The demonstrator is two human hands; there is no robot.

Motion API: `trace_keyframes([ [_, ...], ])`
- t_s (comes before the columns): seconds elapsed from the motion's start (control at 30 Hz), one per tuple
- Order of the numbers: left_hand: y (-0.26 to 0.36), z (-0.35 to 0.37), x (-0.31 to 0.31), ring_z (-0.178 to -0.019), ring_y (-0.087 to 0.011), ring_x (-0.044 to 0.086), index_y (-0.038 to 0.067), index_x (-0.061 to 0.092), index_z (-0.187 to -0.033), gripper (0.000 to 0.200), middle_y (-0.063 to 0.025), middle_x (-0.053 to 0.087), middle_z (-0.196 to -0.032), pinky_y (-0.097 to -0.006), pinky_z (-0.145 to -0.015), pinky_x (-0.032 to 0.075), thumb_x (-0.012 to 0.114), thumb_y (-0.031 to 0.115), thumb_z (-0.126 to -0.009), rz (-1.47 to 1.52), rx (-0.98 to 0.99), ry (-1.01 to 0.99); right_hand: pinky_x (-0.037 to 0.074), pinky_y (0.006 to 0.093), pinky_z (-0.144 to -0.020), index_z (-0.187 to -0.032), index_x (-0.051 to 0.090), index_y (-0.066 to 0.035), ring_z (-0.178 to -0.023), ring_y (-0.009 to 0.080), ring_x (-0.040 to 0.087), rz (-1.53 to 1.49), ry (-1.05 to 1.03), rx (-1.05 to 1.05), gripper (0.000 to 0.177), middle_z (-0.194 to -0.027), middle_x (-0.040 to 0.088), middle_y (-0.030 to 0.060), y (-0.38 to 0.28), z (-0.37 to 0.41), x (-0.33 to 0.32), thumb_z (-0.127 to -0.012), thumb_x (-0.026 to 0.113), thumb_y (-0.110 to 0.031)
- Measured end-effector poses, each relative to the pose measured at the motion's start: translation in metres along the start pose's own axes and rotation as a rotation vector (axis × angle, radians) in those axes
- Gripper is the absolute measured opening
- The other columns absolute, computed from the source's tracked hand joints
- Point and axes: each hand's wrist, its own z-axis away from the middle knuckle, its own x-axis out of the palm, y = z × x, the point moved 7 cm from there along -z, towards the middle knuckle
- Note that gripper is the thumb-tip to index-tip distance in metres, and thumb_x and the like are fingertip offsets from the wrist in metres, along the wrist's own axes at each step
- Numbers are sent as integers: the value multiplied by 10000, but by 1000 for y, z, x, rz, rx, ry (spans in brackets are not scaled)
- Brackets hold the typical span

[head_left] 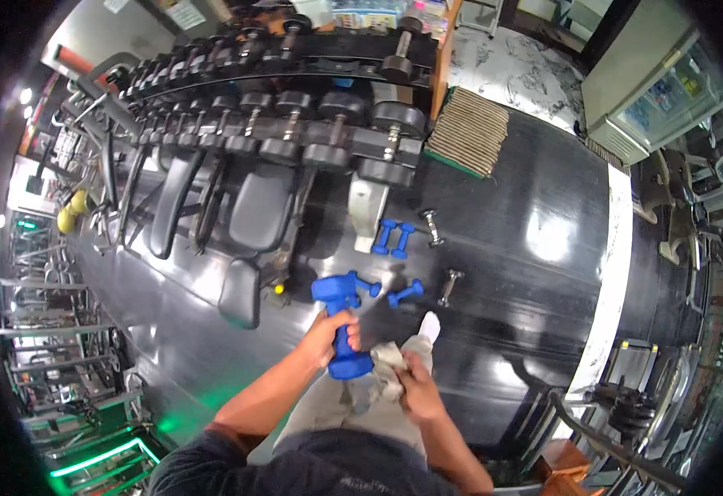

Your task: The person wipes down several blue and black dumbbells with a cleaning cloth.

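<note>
My left hand (328, 337) is wrapped around the handle of a blue dumbbell (350, 364), which I hold up in front of my legs with one hex-shaped head pointing away from me. Bunched in my right hand (418, 387) is a pale cloth (388, 364), right beside the near head of the dumbbell. On the floor beyond lie several smaller blue dumbbells (405, 292), some standing close together as a pair (385, 237). Two chrome dumbbells (451, 288) rest to their right.
A long rack (361, 59) with rows of black dumbbells stands ahead. Weight benches (261, 211) are at left in front of it. A striped mat (469, 132) lies right of the rack. A white strip (611, 256) crosses the dark floor, with gym machines (626, 405) at right.
</note>
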Motion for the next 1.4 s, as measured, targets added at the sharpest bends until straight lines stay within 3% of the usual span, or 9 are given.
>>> trace_keyframes([
  [0.07, -15, -84, -2, -602, -208, 569, 107, 508, -990, 193, -66, 559, -739, -390, -578, 512, 681, 89, -906, -30, 7, 44, 511, 314, -901, -1425, 520, -104, -1112, 166, 602, -322, 154, 233, 380, -1293, 622, 62, 1, -36, -38, -1052, 592, -88],
  [0.17, -50, -234, -29, -617, -218, 589, 97, 497, -1037, 210, -83, 579, -768, -390, -586, 523, 662, 95, -908, -208, 32, 153, 518, 319, -916, -1379, 531, -118, -1127, 156, 603, -639, 137, 224, 349, -1296, 622, 43, 59, -128, -107, -1043, 577, -37],
  [0.33, -130, -490, -114, -598, -195, 594, 77, 505, -1090, 199, -78, 599, -774, -358, -538, 514, 632, 133, -948, -462, 84, 244, 494, 300, -946, -1310, 524, -98, -1114, 133, 586, -461, 226, 95, 277, -1216, 608, 22, 208, -288, -210, -1052, 527, 3],
  [0.4, -152, -573, -136, -603, -190, 602, 71, 520, -1104, 202, -75, 604, -770, -355, -534, 510, 622, 172, -962, -591, 159, 220, 453, 291, -988, -1310, 535, -49, -1096, 123, 568, -445, 289, 143, 241, -1204, 591, 22, 230, -321, -230, -1070, 550, -45],
  [0.6, -197, -783, -194, -618, -227, 663, -2, 487, -1141, 302, -124, 677, -809, -391, -549, 536, 621, 213, -977, -925, 300, 249, 432, 278, -992, -1295, 522, -58, -1100, 114, 562, -484, 212, 264, 251, -1208, 589, 25, 313, -367, -267, -1051, 547, -5],
  [0.93, -167, -918, -151, -657, -237, 702, -68, 436, -1246, 518, -175, 720, -890, -386, -611, 584, 714, 232, -928, -1230, 383, 211, 439, 257, -971, -1324, 500, -46, -1112, 106, 550, -361, 135, 298, 288, -1254, 578, 54, 325, -377, -302, -1049, 561, 9],
  [1.13, -162, -952, -159, -727, -201, 698, -31, 456, -1216, 467, -154, 710, -946, -374, -648, 591, 742, 238, -962, -1254, 384, 309, 445, 257, -961, -1307, 497, -28, -1091, 113, 553, -484, 120, 331, 278, -1231, 576, 61, 322, -376, -305, -1043, 529, 55],
  [1.37, -172, -968, -157, -980, -435, 721, -83, 374, -1369, 711, -328, 676, -1177, -497, -769, 591, 682, 428, -982, -1596, 532, 447, 397, 278, -1032, -1287, 507, -29, -1151, 133, 532, -432, 119, 350, 266, -1238, 582, 65, 328, -380, -305, -1036, 550, 48],
  [1.4, -174, -967, -157, -1021, -452, 707, -85, 365, -1378, 731, -343, 658, -1212, -496, -801, 588, 665, 454, -986, -1581, 467, 443, 388, 278, -1042, -1286, 508, -30, -1161, 135, 529, -451, 117, 352, 268, -1242, 583, 65, 328, -381, -304, -1034, 552, 49],
])
